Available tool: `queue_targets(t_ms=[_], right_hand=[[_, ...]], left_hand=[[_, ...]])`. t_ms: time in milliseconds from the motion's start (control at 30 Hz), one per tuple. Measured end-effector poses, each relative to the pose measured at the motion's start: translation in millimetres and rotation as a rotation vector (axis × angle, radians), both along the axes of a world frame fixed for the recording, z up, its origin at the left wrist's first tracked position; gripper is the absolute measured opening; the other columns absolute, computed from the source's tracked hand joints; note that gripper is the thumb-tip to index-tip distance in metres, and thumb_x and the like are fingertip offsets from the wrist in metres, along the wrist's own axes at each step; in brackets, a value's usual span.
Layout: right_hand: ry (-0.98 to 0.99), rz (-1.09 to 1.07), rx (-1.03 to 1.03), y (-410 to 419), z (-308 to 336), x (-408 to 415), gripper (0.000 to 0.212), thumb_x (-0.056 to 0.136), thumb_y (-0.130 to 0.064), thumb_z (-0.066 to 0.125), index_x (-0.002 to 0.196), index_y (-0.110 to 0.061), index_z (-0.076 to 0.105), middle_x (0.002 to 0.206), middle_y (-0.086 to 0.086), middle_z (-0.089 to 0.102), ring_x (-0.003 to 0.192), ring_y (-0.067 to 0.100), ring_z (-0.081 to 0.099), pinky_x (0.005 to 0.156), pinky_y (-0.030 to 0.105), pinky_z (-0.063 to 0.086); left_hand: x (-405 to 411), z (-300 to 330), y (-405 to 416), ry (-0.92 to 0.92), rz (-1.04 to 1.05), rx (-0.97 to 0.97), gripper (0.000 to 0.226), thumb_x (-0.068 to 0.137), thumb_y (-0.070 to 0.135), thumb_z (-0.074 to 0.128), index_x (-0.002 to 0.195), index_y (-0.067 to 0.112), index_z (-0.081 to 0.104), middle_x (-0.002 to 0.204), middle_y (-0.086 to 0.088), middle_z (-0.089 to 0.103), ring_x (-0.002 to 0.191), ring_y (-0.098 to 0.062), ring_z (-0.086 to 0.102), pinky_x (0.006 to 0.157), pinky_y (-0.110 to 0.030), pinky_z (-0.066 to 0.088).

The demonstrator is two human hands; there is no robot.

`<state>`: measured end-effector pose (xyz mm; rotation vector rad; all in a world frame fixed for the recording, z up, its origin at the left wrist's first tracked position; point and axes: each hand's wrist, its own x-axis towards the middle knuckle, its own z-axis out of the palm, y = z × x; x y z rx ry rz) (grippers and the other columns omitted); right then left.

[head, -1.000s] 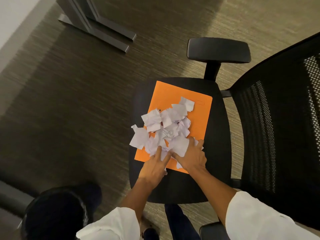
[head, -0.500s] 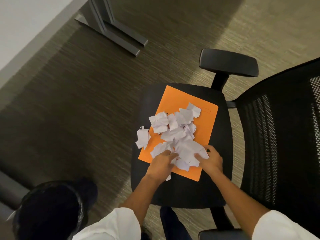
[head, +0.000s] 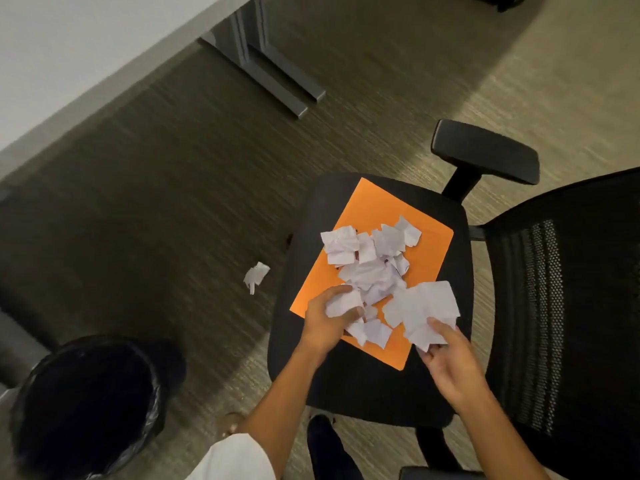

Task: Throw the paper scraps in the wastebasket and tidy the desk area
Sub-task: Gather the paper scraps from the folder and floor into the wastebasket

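At the lower left a round wastebasket [head: 86, 407] with a dark liner stands on the carpeted floor [head: 173, 202], its mouth facing up. Beyond it, along the upper left, runs the pale edge of a tabletop [head: 69, 64], with its grey metal desk legs [head: 273, 74] resting on the floor. 1 loose paper scrap [head: 256, 276] lies on the floor between the wastebasket and the office chair [head: 374, 386], just beside the seat's left edge. On the black seat rests an orange folder [head: 429, 251], and a heap of crumpled white paper scraps [head: 372, 261] covers its middle. The left hand [head: 327, 323] sits at the folder's near left corner, its fingers [head: 332, 292] and thumb curled round a small wad of scraps from the heap. The right hand [head: 450, 362] is over the near right part of the seat; its fingers pinch a larger crumpled sheet [head: 426, 310] that stands up above the folder's near right edge. Both forearms are bare, with a white sleeve [head: 235, 459] at the bottom edge. Farther right are the chair's padded armrest [head: 485, 154] and its black mesh backrest [head: 568, 306].
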<state>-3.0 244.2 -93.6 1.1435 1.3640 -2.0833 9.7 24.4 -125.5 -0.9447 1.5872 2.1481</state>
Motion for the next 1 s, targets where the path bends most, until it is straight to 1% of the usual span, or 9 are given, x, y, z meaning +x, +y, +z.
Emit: queue_targets(t_ms=[167,267,367,433,500,600,700,833,1000], right_hand=[[0.022,0.28,0.047,-52,7,0,0.033,0.083,-0.007,0.073,0.115,-0.016,0.071,0.113,0.003,0.077,0.103,0.023,0.074,0.075,0.037,0.061],[0.047,0.344,0.149,-69,5,-5,0.025,0.085,-0.006,0.075,0.106,-0.02,0.074,0.106,-0.001,0.078,0.096,0.019,0.075,0.071,0.035,0.061],[0.088,0.405,0.274,-78,0,-10,0.025,0.084,-0.005,0.077,0.1,-0.025,0.074,0.102,-0.005,0.078,0.093,0.018,0.075,0.068,0.034,0.063],[0.105,0.453,0.385,-81,-1,-14,0.026,0.082,-0.007,0.079,0.096,-0.028,0.073,0.101,-0.007,0.076,0.095,0.015,0.071,0.073,0.038,0.064],[0.137,0.527,0.464,-83,-2,-18,0.022,0.08,-0.01,0.081,0.093,-0.026,0.073,0.098,-0.005,0.075,0.095,0.016,0.07,0.076,0.042,0.064],[0.169,0.618,0.496,-84,-1,-21,0.022,0.077,-0.015,0.085,0.092,-0.026,0.073,0.089,-0.011,0.076,0.087,0.012,0.073,0.064,0.028,0.061],[0.156,0.654,0.451,-82,1,-22,0.025,0.077,-0.018,0.086,0.098,-0.025,0.073,0.093,-0.011,0.078,0.087,0.009,0.074,0.063,0.023,0.058],[0.169,0.692,0.335,-74,3,-22,0.026,0.08,-0.012,0.083,0.102,-0.023,0.073,0.1,-0.006,0.079,0.092,0.008,0.075,0.067,0.021,0.059],[0.17,0.694,0.254,-69,2,-21,0.03,0.084,-0.002,0.077,0.107,-0.02,0.072,0.107,-0.001,0.076,0.101,0.016,0.073,0.078,0.03,0.061]], left_hand=[[5,6,-3,0.008,0.007,0.066,0.04,0.087,-0.001,0.07,0.107,0.034,0.07,0.092,0.016,0.073,0.082,-0.005,0.071,0.067,-0.036,0.063],[3,12,-7,-0.012,0.01,0.131,0.042,0.09,-0.006,0.058,0.111,0.028,0.069,0.094,0.015,0.073,0.088,-0.01,0.071,0.067,-0.039,0.063],[3,14,-15,-0.051,0.045,0.267,0.023,0.101,0.021,0.052,0.118,0.02,0.067,0.11,-0.003,0.074,0.105,-0.028,0.069,0.069,-0.038,0.059],[3,12,-21,-0.104,0.11,0.431,0.042,0.104,0.045,0.041,0.122,0.017,0.066,0.117,-0.007,0.073,0.112,-0.031,0.067,0.08,-0.047,0.06],[5,10,-24,-0.104,0.104,0.503,0.054,0.099,0.058,0.043,0.125,0.017,0.066,0.123,-0.009,0.071,0.114,-0.03,0.067,0.089,-0.054,0.057],[7,11,-22,-0.099,0.013,0.38,0.044,0.09,0.039,0.07,0.128,0.019,0.062,0.127,-0.01,0.067,0.114,-0.029,0.067,0.083,-0.046,0.06],[10,8,-21,-0.127,0.074,0.327,0.037,0.091,0.012,0.071,0.126,0.019,0.061,0.127,-0.009,0.067,0.113,-0.03,0.067,0.078,-0.041,0.061],[9,8,-23,-0.14,0.086,0.278,0.038,0.09,0.006,0.072,0.123,0.022,0.062,0.124,-0.006,0.066,0.113,-0.028,0.065,0.079,-0.042,0.062],[11,6,-26,-0.143,0.103,0.241,0.04,0.086,0.002,0.075,0.12,0.02,0.063,0.125,-0.009,0.065,0.115,-0.03,0.064,0.076,-0.042,0.063]])
